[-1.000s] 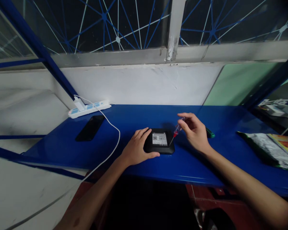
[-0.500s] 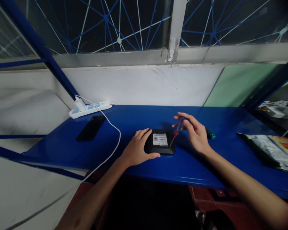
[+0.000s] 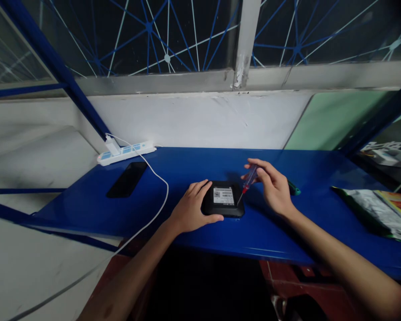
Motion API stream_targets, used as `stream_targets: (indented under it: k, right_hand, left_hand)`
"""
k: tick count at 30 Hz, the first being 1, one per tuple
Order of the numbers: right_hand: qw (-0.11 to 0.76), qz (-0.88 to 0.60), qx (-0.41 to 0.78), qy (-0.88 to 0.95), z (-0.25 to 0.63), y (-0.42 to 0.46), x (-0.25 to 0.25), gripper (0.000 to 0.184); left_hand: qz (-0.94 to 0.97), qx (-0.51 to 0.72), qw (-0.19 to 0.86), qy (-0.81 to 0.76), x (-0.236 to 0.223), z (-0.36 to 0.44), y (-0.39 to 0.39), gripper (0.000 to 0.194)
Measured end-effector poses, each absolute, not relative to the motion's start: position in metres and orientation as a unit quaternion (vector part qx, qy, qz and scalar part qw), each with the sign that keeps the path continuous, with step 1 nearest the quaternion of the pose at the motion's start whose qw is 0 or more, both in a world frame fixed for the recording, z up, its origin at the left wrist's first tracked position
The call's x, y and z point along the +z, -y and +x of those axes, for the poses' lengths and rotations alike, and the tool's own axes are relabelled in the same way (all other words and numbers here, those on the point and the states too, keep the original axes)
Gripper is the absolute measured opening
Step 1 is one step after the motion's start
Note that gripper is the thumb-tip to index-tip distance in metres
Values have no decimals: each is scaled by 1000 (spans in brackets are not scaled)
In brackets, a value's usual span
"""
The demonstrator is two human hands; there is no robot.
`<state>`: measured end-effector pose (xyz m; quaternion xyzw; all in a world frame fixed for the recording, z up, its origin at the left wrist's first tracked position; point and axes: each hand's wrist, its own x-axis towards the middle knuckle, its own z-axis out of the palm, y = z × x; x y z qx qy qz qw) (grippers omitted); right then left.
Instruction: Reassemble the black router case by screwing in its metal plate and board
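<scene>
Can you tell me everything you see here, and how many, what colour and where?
Table: 1, blue, middle
Flat box: 1, black, on table
Label: 1, white, on box
Screwdriver: 1, clear and red, tip at box
Phone-like slab: 1, black, left
Power strip: 1, white and blue, back left
Plug: 1, white, in strip
Cable: 1, white, left
Green tool: 1, partly hidden, behind right hand
Bag: 1, silvery, colourful, right
Board: 1, green, back right
Wall: white, back
Windows: several, dark, top
Floor: red, below
Left hand: 1, bare, on box
Right hand: 1, bare, holding screwdriver
</scene>
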<state>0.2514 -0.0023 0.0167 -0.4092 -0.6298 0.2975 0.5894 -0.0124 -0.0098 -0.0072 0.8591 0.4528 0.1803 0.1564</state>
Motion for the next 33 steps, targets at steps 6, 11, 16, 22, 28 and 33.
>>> stream_targets:
  k: [6, 11, 16, 22, 28, 33]
  right_hand:
    - [592, -430, 255, 633, 252, 3, 19, 32]
    - [588, -432, 219, 647, 252, 2, 20, 21]
    - [588, -409, 255, 650, 251, 3, 22, 22]
    - [582, -409, 279, 646, 253, 4, 20, 27]
    - [583, -424, 304, 622, 252, 4, 20, 32]
    - [599, -434, 252, 623, 249, 2, 23, 29]
  left_hand:
    - [861, 183, 150, -451, -5, -12, 11, 97]
    - [861, 190, 149, -448, -9, -13, 10, 96]
    - [860, 188, 152, -449, -8, -13, 10, 97]
    - [858, 168, 173, -454, -5, -13, 12, 103]
    - [857, 164, 175, -456, -2, -12, 14, 101]
    - [858, 175, 173, -452, -2, -11, 13, 100]
